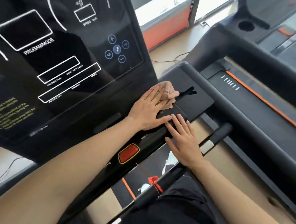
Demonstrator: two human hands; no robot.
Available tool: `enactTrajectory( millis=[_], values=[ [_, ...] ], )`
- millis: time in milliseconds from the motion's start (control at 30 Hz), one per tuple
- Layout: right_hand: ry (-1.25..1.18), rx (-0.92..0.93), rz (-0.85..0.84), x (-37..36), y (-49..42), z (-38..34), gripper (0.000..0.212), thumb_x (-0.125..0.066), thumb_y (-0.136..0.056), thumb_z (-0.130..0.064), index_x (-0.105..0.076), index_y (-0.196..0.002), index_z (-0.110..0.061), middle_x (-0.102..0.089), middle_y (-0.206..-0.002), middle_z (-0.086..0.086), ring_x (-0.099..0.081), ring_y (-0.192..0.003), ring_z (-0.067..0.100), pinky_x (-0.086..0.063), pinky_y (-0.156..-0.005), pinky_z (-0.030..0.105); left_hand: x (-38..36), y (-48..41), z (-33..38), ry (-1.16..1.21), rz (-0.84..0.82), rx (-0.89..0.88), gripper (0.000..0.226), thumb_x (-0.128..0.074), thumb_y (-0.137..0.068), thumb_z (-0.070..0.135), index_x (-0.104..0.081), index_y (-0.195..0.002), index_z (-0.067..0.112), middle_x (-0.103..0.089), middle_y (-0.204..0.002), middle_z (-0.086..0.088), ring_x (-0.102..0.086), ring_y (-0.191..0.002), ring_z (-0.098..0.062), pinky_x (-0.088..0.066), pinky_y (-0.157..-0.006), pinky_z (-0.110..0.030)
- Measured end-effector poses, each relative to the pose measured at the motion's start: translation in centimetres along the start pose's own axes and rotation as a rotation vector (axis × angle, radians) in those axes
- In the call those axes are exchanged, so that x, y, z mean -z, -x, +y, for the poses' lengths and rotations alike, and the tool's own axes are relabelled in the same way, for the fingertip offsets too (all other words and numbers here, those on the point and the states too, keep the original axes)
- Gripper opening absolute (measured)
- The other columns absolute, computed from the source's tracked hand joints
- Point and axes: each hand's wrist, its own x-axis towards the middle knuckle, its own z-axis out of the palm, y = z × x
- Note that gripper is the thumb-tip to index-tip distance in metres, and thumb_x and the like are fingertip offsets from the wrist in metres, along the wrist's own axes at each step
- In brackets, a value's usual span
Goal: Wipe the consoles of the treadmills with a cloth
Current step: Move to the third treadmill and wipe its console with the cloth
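The black treadmill console [63,57] fills the left of the view, with white display outlines and round blue buttons. A crumpled pink cloth [169,93] lies on the console's right tray, beside a dark slot. My left hand [147,110] lies flat with its fingers spread, pressing down on the cloth's left part. My right hand [184,139] rests flat on the console's lower button strip, just below the left hand, fingers apart and holding nothing.
A red stop button [128,153] with a red safety cord sits on the lower strip. A black handrail [232,103] runs to the right. A second treadmill [267,95] with an orange stripe stands on the right. Cables lie on the floor.
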Motion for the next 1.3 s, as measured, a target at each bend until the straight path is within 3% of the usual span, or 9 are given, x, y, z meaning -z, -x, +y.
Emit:
enactTrajectory(
  millis=[100, 167, 267, 333, 433, 600, 733, 1033, 1300],
  values=[
    [-0.105, 0.016, 0.055, 0.2, 0.3, 0.3, 0.050, -0.048, -0.105, -0.038, -0.046, -0.152, -0.020, -0.029, -0.167, 0.004, -0.012, -0.158, 0.021, -0.019, -0.127, 0.051, 0.6, -1.1, 0.4, 0.035, -0.057, -0.022, 0.086, -0.005, -0.094, 0.076, -0.007, -0.164, 0.027, -0.005, -0.174, -0.009, 0.008, -0.161, -0.025, 0.001, -0.131, -0.044],
    [-0.181, 0.030, 0.137, 0.3, 0.4, 0.6, 0.041, -0.055, -0.102, -0.031, -0.061, -0.138, -0.013, -0.044, -0.158, 0.007, -0.030, -0.153, 0.025, -0.032, -0.121, 0.052, 1.3, -1.0, 0.3, 0.097, -0.076, -0.039, 0.084, -0.006, -0.092, 0.074, -0.014, -0.164, 0.031, -0.007, -0.174, -0.008, 0.005, -0.161, -0.027, 0.003, -0.131, -0.043],
    [-0.230, 0.035, 0.269, 1.1, -0.5, 1.0, 0.032, -0.057, -0.097, -0.024, -0.070, -0.120, -0.006, -0.061, -0.140, 0.012, -0.055, -0.134, 0.030, -0.047, -0.107, 0.051, 1.5, 1.1, 0.4, 0.255, 0.067, -0.023, 0.070, -0.037, -0.096, 0.062, -0.039, -0.157, 0.029, -0.023, -0.171, -0.009, -0.013, -0.160, -0.032, -0.011, -0.130, -0.048],
    [-0.201, 0.040, 0.309, 2.3, -2.0, 0.9, 0.031, -0.058, -0.094, -0.022, -0.071, -0.118, -0.007, -0.063, -0.137, 0.011, -0.058, -0.125, 0.029, -0.047, -0.104, 0.047, 0.9, 3.7, 0.8, 0.319, 0.196, 0.054, 0.063, -0.054, -0.093, 0.051, -0.053, -0.149, 0.022, -0.040, -0.164, -0.008, -0.029, -0.155, -0.032, -0.026, -0.126, -0.049],
    [-0.143, 0.085, 0.248, 4.2, -5.1, 0.8, 0.039, -0.061, -0.092, -0.023, -0.066, -0.129, -0.013, -0.054, -0.148, 0.009, -0.049, -0.136, 0.028, -0.040, -0.112, 0.044, 0.5, 8.2, 1.6, 0.367, 0.268, 0.281, 0.062, -0.059, -0.088, 0.047, -0.058, -0.144, 0.019, -0.057, -0.151, -0.003, -0.049, -0.142, -0.028, -0.045, -0.112, -0.048],
    [0.113, 0.202, -0.047, 5.1, -10.5, 0.5, 0.057, -0.048, -0.099, -0.046, -0.040, -0.154, -0.032, -0.020, -0.170, -0.001, -0.011, -0.157, 0.031, -0.010, -0.126, 0.046, -0.3, 14.2, 2.3, 0.309, 0.245, 0.569, 0.066, -0.063, -0.085, 0.051, -0.059, -0.142, 0.018, -0.061, -0.145, 0.000, -0.053, -0.132, -0.023, -0.044, -0.105, -0.042],
    [0.194, 0.171, -0.259, 3.7, -11.3, 1.5, 0.066, -0.026, -0.099, -0.061, -0.015, -0.160, -0.041, -0.005, -0.172, -0.006, 0.001, -0.159, 0.031, -0.011, -0.127, 0.054, -1.3, 18.0, 3.3, 0.269, 0.240, 0.691, 0.072, -0.061, -0.084, 0.060, -0.061, -0.140, 0.015, -0.062, -0.141, -0.003, -0.054, -0.129, -0.027, -0.045, -0.103, -0.045],
    [0.150, 0.008, -0.179, 3.0, -5.6, 0.8, 0.070, -0.029, -0.098, -0.064, -0.019, -0.161, -0.036, -0.007, -0.172, -0.002, 0.002, -0.158, 0.031, -0.003, -0.128, 0.053, -3.2, 22.5, 4.5, 0.230, 0.217, 0.789, 0.086, -0.057, -0.082, 0.071, -0.055, -0.145, 0.012, -0.055, -0.150, -0.007, -0.048, -0.141, -0.030, -0.040, -0.112, -0.049],
    [0.266, 0.160, -0.219, 2.6, -5.0, -1.4, 0.071, -0.032, -0.097, -0.066, -0.023, -0.160, -0.036, -0.013, -0.171, -0.004, 0.004, -0.158, 0.033, -0.004, -0.125, 0.061, -3.2, 22.5, 4.1, 0.296, 0.242, 0.803, 0.089, -0.060, -0.078, 0.075, -0.056, -0.145, 0.016, -0.055, -0.150, 0.000, -0.046, -0.141, -0.025, -0.037, -0.112, -0.044]
  ],
)
